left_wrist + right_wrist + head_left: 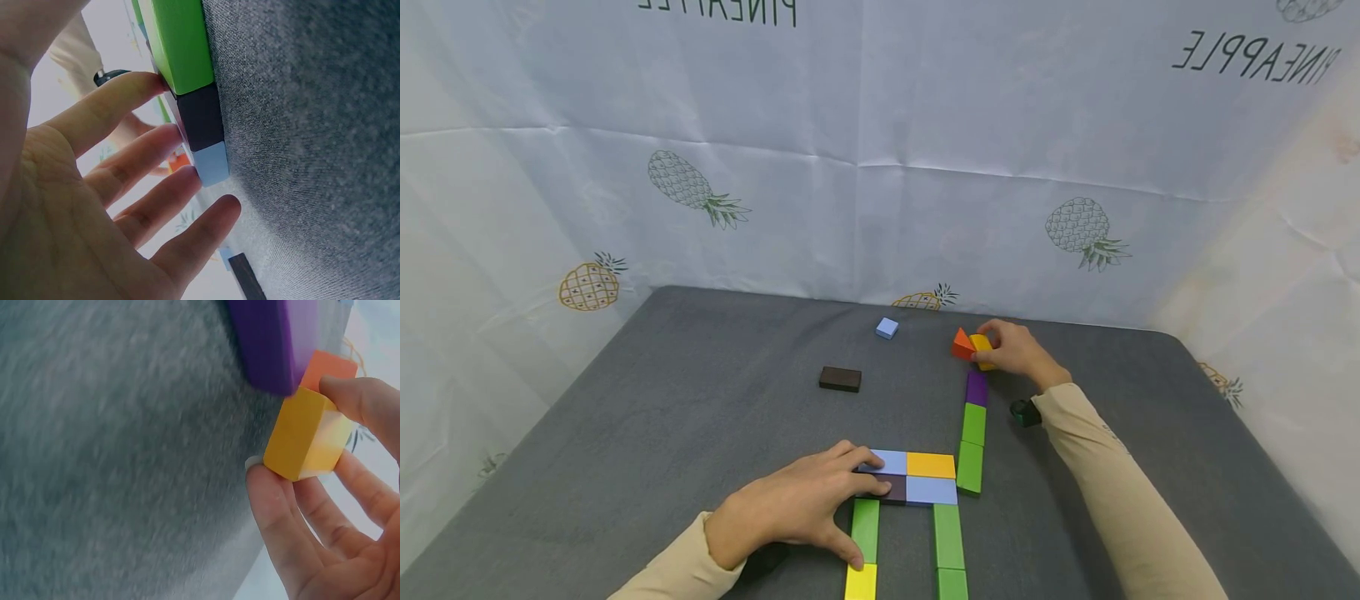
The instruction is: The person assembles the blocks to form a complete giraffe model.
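My right hand (pixel 1018 350) pinches a yellow block (pixel 300 437) between thumb and fingers. Beside it lies an orange triangular block (pixel 962 344), at the far end of a column made of a purple block (pixel 976 389) and two green blocks (pixel 973 425). My left hand (pixel 801 504) is spread over a flat block arrangement, fingertips resting on a light blue block (pixel 891 462) and a dark block (pixel 895 490). Its thumb touches near the seam of a green block (pixel 866 529) and a yellow block (pixel 861 583). In the left wrist view, the fingers are extended along the blocks' edge.
A loose dark block (pixel 840 379) and a small light blue block (pixel 887 328) lie farther back on the grey table (pixel 700 400). Another yellow-orange block (pixel 931 465) and more green blocks (pixel 948 533) belong to the near arrangement. A pineapple-print cloth (pixel 820 208) hangs behind the table.
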Demonstrator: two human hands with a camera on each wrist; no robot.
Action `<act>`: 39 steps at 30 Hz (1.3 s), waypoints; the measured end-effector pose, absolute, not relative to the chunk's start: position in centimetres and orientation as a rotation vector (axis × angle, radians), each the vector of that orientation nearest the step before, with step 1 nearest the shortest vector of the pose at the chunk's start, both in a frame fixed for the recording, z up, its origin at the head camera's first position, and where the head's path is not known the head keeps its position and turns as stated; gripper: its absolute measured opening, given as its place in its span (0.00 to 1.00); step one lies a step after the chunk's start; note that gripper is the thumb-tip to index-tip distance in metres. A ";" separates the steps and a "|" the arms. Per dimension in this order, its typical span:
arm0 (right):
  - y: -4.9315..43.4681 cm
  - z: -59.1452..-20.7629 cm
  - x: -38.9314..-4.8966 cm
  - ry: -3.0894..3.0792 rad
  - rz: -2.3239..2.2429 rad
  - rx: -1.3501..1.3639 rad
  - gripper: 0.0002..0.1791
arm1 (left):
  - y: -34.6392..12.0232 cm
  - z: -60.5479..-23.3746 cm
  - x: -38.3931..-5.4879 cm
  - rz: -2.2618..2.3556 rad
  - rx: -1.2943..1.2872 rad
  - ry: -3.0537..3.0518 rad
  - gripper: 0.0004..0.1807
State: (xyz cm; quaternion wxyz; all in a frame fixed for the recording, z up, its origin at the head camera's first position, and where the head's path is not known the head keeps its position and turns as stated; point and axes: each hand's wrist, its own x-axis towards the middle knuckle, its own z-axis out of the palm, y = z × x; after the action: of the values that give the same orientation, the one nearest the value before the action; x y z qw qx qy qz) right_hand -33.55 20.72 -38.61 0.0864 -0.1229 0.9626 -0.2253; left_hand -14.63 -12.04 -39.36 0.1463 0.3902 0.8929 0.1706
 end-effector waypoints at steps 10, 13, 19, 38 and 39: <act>19.9 -38.7 -33.4 2.856 -0.677 -0.226 0.34 | -12.0 -39.3 -14.6 0.487 1.124 2.572 0.40; 20.1 -38.7 -33.4 2.828 -0.707 -0.216 0.33 | -12.0 -39.3 -14.6 0.480 1.124 2.573 0.40; 20.2 -38.8 -33.4 2.765 -0.761 -0.262 0.31 | -12.0 -39.3 -14.6 0.478 1.126 2.574 0.40; 20.6 -39.4 -32.9 2.765 -0.810 -0.265 0.31 | -12.1 -39.3 -14.6 0.488 1.125 2.572 0.40; 20.6 -39.4 -32.9 2.776 -0.793 -0.275 0.31 | -12.0 -39.3 -14.5 0.488 1.124 2.572 0.40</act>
State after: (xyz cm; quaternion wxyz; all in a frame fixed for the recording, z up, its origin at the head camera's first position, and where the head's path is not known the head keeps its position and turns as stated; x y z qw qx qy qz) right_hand -32.93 20.63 -39.44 0.1205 -0.0941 0.9502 -0.2714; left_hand -14.55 -12.05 -39.29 0.1455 0.3904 0.8931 0.1696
